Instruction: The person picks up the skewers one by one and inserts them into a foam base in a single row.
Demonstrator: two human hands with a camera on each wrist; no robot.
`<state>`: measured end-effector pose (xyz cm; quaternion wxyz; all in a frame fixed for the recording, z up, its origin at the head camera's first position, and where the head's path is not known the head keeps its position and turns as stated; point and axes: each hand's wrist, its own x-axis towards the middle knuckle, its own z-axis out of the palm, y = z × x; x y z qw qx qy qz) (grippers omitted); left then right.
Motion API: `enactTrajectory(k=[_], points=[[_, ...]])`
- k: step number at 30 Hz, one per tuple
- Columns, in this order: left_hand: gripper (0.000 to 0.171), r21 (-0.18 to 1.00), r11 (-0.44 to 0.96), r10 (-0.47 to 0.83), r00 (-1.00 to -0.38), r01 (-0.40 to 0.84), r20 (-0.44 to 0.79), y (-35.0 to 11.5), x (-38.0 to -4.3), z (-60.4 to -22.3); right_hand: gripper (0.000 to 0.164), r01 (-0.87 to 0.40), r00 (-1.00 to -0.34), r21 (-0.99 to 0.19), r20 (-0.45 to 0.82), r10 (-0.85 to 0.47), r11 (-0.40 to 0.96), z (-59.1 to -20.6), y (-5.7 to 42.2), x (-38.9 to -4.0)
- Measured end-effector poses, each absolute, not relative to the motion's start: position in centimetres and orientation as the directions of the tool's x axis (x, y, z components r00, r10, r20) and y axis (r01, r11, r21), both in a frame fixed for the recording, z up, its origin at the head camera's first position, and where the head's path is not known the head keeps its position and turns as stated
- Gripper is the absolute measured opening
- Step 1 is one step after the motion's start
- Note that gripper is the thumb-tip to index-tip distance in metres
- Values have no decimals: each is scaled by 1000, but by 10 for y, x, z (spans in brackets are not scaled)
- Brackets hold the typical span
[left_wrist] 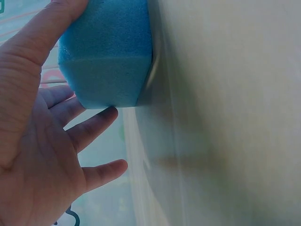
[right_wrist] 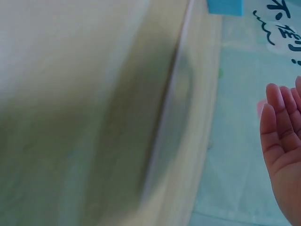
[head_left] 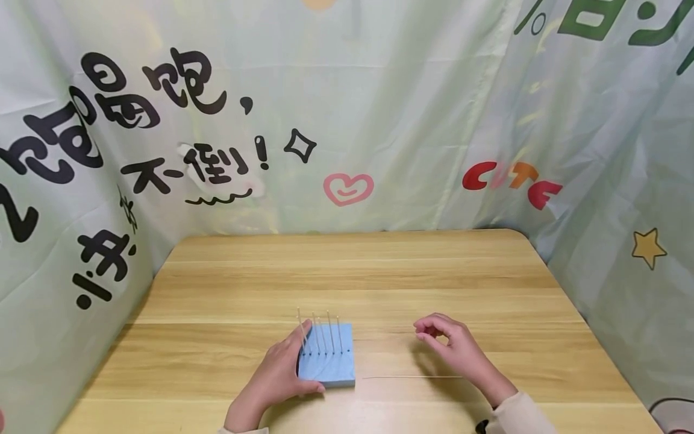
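A light blue foam block [head_left: 333,369] lies on the table, a row of small dark holes across its top. Several thin wooden sticks [head_left: 328,331] stand up out of these holes, some slightly tilted. My left hand [head_left: 279,369] holds the block's left side, with the thumb along the near edge and fingers at the far side. In the left wrist view the thumb and fingertips touch the foam block [left_wrist: 106,40]. To the right, my right hand [head_left: 450,346] hovers over the table, fingers loosely curled and holding nothing. Below it lies one loose thin stick [head_left: 409,377].
The wooden table [head_left: 352,271] has rounded far corners. Pale printed curtains [head_left: 390,120] with lettering and drawings hang behind it and at both sides. A dark cord [head_left: 672,400] curves over a pale object at the lower right.
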<state>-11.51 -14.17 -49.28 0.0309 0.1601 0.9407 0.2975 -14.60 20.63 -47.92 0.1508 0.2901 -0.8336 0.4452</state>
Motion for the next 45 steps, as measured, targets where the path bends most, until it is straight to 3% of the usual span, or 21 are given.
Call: enactTrajectory(k=[3, 9, 17, 24, 30, 38, 45], points=[[119, 570, 771, 319, -947, 284, 40, -142, -115, -492, 16, -608, -792, -662, 468, -391, 439, -483, 211, -143], [119, 572, 769, 318, -947, 284, 43, -142, -114, -491, 14, -502, -816, -744, 238, -527, 441, -493, 216, -137], [119, 567, 769, 320, -946, 295, 59, -142, -114, -491, 9, -456, -774, -770, 95, -626, 447, -498, 217, -139], [120, 571, 767, 318, -946, 293, 59, -142, -114, -492, 9, -595, -710, -655, 157, -686, 466, -501, 216, -138], [120, 573, 770, 314, -948, 280, 40, -142, -114, -492, 18, -633, -701, -599, 177, -691, 489, -502, 212, -137], [121, 578, 768, 316, -948, 277, 35, -143, -113, -491, 20, -708, -679, -438, 208, -704, 554, -502, 208, -133], [120, 570, 769, 319, -946, 290, 51, -143, -114, -494, 14, -634, -742, -504, 183, -645, 586, -494, 211, -134]])
